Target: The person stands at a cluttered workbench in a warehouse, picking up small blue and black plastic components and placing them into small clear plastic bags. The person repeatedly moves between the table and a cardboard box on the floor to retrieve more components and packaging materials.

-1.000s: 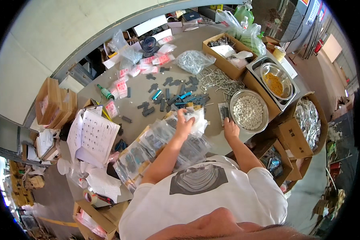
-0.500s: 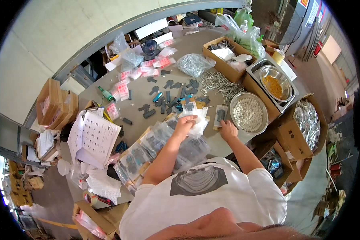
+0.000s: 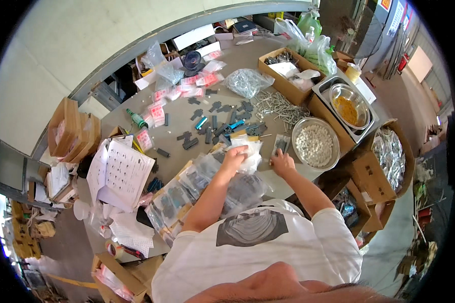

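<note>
A small packet (image 3: 281,143) with something dark inside lies on the bench (image 3: 237,58), just left of the steel bowl (image 3: 335,144). The right hand (image 3: 282,163) is at the packet's near end, fingers close together; they cover that end, so whether they grip it I cannot tell. The left hand (image 3: 233,159) pinches a wad of whitish bags (image 3: 250,154) between thumb and fingers. How many bags there are is hard to make out, and the palm is hidden.

The left forearm crosses the filled bags (image 3: 169,202), covering some of them; their contents blur through the plastic. Beyond the hands lie dark parts (image 3: 189,143), some overlapping, with loose bolts (image 3: 288,113) to their right.

A strip of grey bench shows between the two hands and runs down to the near edge, where the shirt (image 3: 308,247) hides part of it. The bowl leaves the right hand little room on its right. Wider bench surface opens between the dark parts and the pink packets (image 3: 189,91).
</note>
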A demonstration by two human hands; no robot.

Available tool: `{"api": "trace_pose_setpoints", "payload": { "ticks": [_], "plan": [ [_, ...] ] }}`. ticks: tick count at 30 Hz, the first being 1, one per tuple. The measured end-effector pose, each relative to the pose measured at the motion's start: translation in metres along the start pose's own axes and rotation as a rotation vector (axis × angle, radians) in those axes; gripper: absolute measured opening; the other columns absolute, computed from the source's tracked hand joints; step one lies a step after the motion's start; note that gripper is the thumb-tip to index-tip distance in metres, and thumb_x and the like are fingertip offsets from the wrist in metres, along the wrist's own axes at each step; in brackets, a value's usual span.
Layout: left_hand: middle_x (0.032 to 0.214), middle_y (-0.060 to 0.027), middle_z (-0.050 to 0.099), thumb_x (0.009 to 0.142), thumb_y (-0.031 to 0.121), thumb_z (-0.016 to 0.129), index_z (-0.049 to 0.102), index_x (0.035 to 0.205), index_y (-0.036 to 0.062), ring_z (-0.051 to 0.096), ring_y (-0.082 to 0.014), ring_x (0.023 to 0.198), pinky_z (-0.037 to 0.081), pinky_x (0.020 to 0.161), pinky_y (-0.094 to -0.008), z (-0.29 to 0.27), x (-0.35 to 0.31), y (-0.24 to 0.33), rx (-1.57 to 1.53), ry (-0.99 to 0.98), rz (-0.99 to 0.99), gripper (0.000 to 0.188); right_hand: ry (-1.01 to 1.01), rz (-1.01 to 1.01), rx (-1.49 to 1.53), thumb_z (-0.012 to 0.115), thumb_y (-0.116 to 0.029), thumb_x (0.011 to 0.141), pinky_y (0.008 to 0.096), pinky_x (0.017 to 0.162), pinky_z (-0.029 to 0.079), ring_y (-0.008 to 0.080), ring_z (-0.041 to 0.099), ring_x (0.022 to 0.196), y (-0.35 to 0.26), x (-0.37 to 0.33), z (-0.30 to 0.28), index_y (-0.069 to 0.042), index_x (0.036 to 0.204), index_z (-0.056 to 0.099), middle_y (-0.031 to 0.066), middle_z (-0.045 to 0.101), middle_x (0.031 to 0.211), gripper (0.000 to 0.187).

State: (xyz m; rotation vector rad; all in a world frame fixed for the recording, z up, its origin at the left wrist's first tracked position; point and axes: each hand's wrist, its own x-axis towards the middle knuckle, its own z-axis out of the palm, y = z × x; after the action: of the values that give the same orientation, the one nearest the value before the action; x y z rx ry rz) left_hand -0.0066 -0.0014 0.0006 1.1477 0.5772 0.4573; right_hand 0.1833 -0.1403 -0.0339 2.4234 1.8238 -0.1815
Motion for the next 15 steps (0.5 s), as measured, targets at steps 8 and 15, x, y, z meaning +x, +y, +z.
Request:
{"api": "trace_pose_setpoints", "payload": {
  "ticks": [8, 15],
  "plan": [
    [0.100, -0.0053, 0.061, 0.085, 0.003, 0.053, 0.054, 0.122, -0.0011, 0.056, -0.0085, 0.082, 0.047, 0.073, -0.0248, 0.012, -0.002, 0.009, 0.004, -0.065, -0.005, 0.037, -0.115, 0.025, -0.026, 0.057, -0.021, 0.081, 0.0393, 0.071, 0.052, 0.0293, 0.059, 0.098, 0.011, 0.009, 0.018, -0.016, 0.114, 0.052, 0.0129, 0.054, 0.108, 0.034],
    [0.100, -0.0055, 0.064, 0.083, 0.003, 0.055, 0.059, 0.115, -0.0007, 0.057, -0.0086, 0.079, 0.047, 0.071, -0.0248, 0.004, 0.003, -0.007, 0.221, 0.052, 0.151, 0.033, 0.121, -0.052, 0.054, 0.055, -0.014, 0.081, 0.0380, 0.072, 0.051, 0.0274, 0.060, 0.091, -0.001, -0.002, -0.008, -0.009, 0.098, 0.055, 0.0098, 0.059, 0.095, 0.017]
  ]
}}
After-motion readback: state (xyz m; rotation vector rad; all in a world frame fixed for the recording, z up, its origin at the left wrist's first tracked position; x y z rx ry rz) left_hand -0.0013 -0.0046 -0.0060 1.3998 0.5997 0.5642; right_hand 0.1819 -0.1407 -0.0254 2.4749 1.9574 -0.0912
